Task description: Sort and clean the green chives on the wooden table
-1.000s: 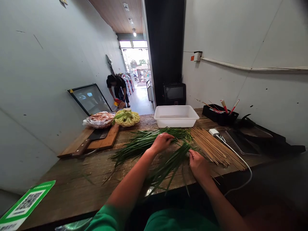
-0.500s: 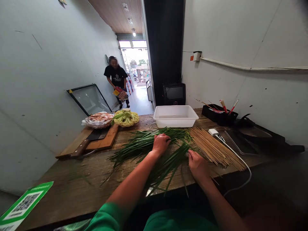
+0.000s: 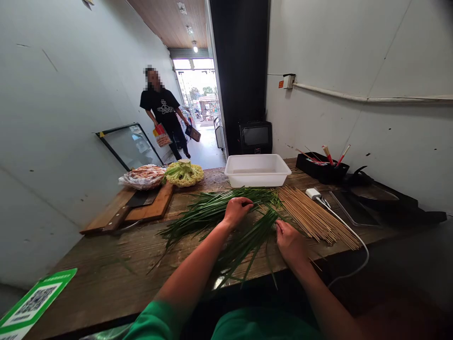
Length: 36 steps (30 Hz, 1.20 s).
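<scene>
1. 2 hands: R hand point(image 3: 292, 241) pinches the end of the near bunch point(image 3: 244, 243) of greens; L hand point(image 3: 236, 211) at the far bunch point(image 3: 205, 211), fingers curled, narrow (can't tell if it grips a blade).
2. Both bunches on 1 table point(image 3: 141, 264), btwn board point(image 3: 161, 203) & sticks point(image 3: 314, 215); blades too many to count.
3. Sticks: 1 spread pile, w/ 1 charger point(image 3: 313, 193) just beside.
4. 1 tub point(image 3: 255, 180) behind far bunch.
5. 1 board, 1 knife point(image 3: 141, 198) on it; 1 bag point(image 3: 141, 177) & 1 cauliflower point(image 3: 184, 174) nr far end.
6. Bkgd: 1 person point(image 3: 164, 106), 2 packs point(image 3: 163, 136).
</scene>
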Tool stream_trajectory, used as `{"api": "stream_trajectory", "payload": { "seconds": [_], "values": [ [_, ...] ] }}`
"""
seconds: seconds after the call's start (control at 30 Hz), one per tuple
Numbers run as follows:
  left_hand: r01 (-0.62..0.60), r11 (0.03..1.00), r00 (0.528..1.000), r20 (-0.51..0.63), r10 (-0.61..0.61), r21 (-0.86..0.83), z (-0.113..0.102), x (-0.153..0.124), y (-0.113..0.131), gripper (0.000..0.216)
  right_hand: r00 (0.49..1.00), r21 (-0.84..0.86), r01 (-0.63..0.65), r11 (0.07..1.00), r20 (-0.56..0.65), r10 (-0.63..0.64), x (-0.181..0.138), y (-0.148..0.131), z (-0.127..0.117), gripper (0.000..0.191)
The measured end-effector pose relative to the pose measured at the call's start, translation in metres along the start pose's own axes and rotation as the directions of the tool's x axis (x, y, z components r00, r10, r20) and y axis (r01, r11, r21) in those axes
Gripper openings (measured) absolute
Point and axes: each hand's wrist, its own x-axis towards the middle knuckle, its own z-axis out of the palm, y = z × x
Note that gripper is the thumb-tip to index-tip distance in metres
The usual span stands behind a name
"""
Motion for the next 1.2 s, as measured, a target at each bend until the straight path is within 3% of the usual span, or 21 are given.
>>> {"api": "stream_trajectory", "payload": {
  "seconds": [0.4, 1.2],
  "values": [
    [0.033, 0.999, 0.999, -0.006, -0.033, -0.043, -0.0003, -0.0007, 0.0043, 0.021, 0.999, 0.017, 0.04, 0.999, -0.036, -0.039, -0.0009, 0.0007, -0.0012, 0.033],
    [-0.024, 0.999, 1.0, -0.005, 0.024, -0.038, 0.0006, -0.0027, 0.0042, 0.022, 1.0, 0.004, 0.016, 1.0, -0.023, -0.016, -0.0006, -0.0004, -0.0011, 0.032]
  ]
}}
